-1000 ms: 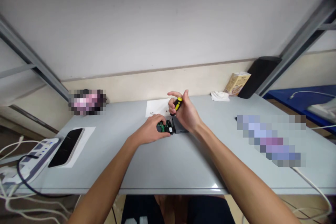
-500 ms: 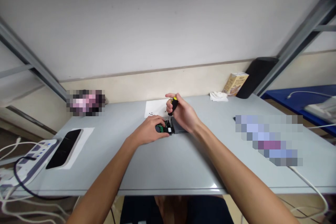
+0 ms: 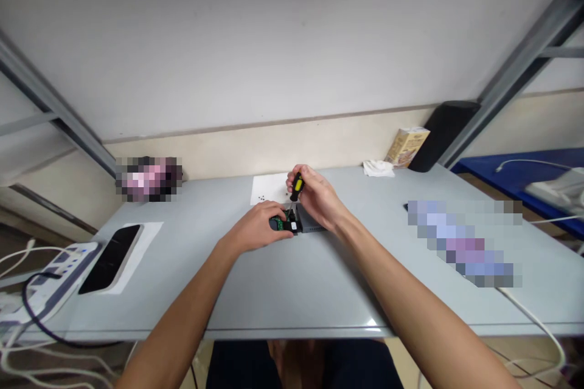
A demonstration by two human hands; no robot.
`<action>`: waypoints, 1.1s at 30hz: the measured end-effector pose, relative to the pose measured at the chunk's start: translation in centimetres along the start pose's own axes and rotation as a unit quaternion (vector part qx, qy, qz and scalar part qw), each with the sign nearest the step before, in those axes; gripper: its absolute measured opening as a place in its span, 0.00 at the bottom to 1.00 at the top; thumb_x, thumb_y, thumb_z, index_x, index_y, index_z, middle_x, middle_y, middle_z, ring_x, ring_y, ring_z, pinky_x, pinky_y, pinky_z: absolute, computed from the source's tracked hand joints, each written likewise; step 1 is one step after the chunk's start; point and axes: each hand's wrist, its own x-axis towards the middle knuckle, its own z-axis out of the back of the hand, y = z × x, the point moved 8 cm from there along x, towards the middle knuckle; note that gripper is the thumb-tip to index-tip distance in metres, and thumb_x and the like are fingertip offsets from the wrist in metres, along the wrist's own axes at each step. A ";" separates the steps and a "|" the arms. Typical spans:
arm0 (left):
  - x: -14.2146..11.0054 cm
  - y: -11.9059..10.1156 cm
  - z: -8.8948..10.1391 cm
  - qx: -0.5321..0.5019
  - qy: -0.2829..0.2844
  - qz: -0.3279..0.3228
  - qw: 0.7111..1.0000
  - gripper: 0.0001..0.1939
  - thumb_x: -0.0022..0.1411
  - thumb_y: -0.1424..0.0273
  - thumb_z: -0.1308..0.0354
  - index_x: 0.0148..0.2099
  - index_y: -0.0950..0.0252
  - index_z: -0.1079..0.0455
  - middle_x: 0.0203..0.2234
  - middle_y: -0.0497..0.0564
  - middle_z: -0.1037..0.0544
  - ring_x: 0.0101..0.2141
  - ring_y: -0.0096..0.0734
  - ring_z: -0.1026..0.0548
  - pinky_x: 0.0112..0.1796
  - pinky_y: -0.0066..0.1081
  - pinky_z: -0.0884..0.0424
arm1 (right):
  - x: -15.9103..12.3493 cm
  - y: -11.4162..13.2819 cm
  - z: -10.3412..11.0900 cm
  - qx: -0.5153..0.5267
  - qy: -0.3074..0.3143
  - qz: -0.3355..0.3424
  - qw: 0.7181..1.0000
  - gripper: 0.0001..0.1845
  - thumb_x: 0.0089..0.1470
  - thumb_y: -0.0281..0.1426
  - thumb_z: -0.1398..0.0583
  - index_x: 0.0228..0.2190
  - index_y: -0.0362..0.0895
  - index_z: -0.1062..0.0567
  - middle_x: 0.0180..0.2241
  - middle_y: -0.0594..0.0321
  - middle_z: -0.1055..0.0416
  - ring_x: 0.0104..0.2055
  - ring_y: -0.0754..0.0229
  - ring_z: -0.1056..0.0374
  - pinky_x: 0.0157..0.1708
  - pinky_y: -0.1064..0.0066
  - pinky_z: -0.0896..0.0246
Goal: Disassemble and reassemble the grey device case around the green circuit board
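Head view, far left of your worktop (image 3: 301, 285): a white power strip (image 3: 75, 264) has cables about it, and beside it a black-screened phone (image 3: 112, 258) lies partly over a white paper (image 3: 141, 255). Farther back sits a pinkish, dark item (image 3: 149, 179), pixelated beyond naming.

Near the middle, your left hand (image 3: 255, 226) rests low, its grip clamped on the green circuit board (image 3: 279, 223), with your fingers at the far side and your thumb at the near side. Behind that hand lies a white sheet (image 3: 269, 185) carrying dark specks (image 3: 261, 198), too small for you to identify.

Your right hand (image 3: 322, 197) has its grip closed around the black-and-yellow handle of the screwdriver (image 3: 297, 187). You hold it tilted, shaft down towards the board; you cannot tell whether the tip touches. Just right of the board, partly under your right hand, is the grey casing (image 3: 314, 223).

Farther right, at the back, you have a crumpled tissue (image 3: 378, 168), a yellowish carton (image 3: 407, 147) and a black cylinder (image 3: 442, 137) leaning beside it. Nearer you lies a bluish item (image 3: 460, 243), also pixelated, with a white cable (image 3: 533, 310) running from its near end.
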 end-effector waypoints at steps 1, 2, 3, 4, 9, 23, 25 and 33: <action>0.0 0.0 0.0 -0.002 -0.001 -0.001 1.000 0.12 0.58 0.61 0.26 0.38 0.59 0.24 0.47 0.53 0.19 0.50 0.46 0.22 0.55 0.45 0.28 | 0.0 0.1 0.2 0.000 -0.005 0.003 1.000 0.23 0.47 0.49 0.26 0.32 0.48 0.27 0.34 0.66 0.30 0.35 0.63 0.32 0.39 0.69 0.35; 0.0 0.0 0.0 -0.005 -0.002 -0.002 1.000 0.12 0.58 0.61 0.26 0.38 0.59 0.24 0.47 0.53 0.19 0.50 0.46 0.22 0.55 0.45 0.28 | 0.0 0.1 0.4 0.000 -0.010 0.004 1.000 0.25 0.45 0.48 0.24 0.30 0.48 0.29 0.34 0.67 0.30 0.34 0.64 0.32 0.39 0.69 0.35; -0.1 0.0 0.0 -0.008 -0.002 -0.004 1.000 0.12 0.58 0.61 0.26 0.39 0.59 0.24 0.48 0.53 0.19 0.50 0.46 0.22 0.55 0.44 0.28 | 0.0 0.0 0.5 -0.001 -0.013 0.003 1.000 0.26 0.43 0.47 0.23 0.29 0.48 0.31 0.32 0.68 0.30 0.31 0.65 0.34 0.36 0.70 0.36; -0.1 0.0 0.0 -0.011 -0.002 -0.005 1.000 0.13 0.58 0.61 0.26 0.39 0.60 0.24 0.48 0.53 0.19 0.50 0.45 0.22 0.55 0.44 0.28 | 0.0 0.0 0.6 -0.005 -0.015 0.002 1.000 0.28 0.43 0.48 0.23 0.29 0.48 0.33 0.28 0.71 0.33 0.27 0.66 0.37 0.33 0.71 0.38; -0.1 0.0 0.0 -0.016 0.005 0.002 1.000 0.12 0.58 0.61 0.26 0.38 0.60 0.24 0.48 0.53 0.19 0.49 0.44 0.23 0.54 0.44 0.28 | 0.1 0.1 0.3 -0.004 0.000 0.004 1.000 0.28 0.51 0.60 0.33 0.39 0.50 0.27 0.24 0.72 0.40 0.24 0.65 0.43 0.28 0.69 0.41; -0.1 0.4 -0.1 -0.017 0.003 0.011 1.000 0.15 0.58 0.60 0.27 0.42 0.59 0.26 0.46 0.51 0.19 0.47 0.44 0.22 0.53 0.44 0.28 | 0.1 -0.2 0.3 -0.021 0.007 0.009 1.000 0.28 0.52 0.61 0.34 0.35 0.50 0.30 0.21 0.74 0.44 0.20 0.67 0.51 0.24 0.70 0.48; -0.1 0.4 -0.1 -0.014 0.003 0.014 1.000 0.15 0.58 0.59 0.27 0.41 0.59 0.26 0.47 0.51 0.19 0.48 0.44 0.23 0.54 0.44 0.28 | 0.0 -0.2 -0.2 -0.012 0.024 -0.007 1.000 0.30 0.55 0.62 0.38 0.38 0.49 0.25 0.25 0.70 0.39 0.24 0.65 0.43 0.28 0.69 0.43; 0.0 0.0 0.0 -0.004 -0.001 -0.001 1.000 0.11 0.58 0.61 0.26 0.38 0.59 0.22 0.49 0.53 0.18 0.50 0.46 0.22 0.55 0.46 0.27 | -0.2 0.3 -0.3 -0.032 0.006 0.017 0.999 0.29 0.45 0.49 0.25 0.29 0.49 0.36 0.26 0.71 0.33 0.25 0.66 0.39 0.30 0.70 0.42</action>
